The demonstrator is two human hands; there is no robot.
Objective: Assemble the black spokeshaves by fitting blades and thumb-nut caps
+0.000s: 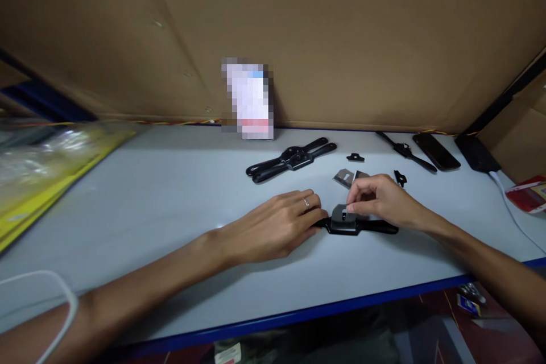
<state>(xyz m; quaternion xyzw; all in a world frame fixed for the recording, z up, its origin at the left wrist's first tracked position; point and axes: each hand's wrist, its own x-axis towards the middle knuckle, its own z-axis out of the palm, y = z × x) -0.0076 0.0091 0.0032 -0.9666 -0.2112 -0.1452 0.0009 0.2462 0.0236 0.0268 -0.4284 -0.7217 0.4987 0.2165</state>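
two right fingers (353,205) pinch blade (342,215), spokeshave (377,228) steadied

Centre front: the black spokeshave (362,227), a flat metal tool with a broad central body and two slim handles running out to left and right. It lies flat on the pale worktop (170,193), near the front edge, with its long axis roughly parallel to that edge. The right handle shows in full; the left handle is covered by the left hand (277,227). On the central body sits the grey metal plate (343,214), small, slotted and slightly tilted, pinched at its upper edge by the fingertips of the right hand (379,202).
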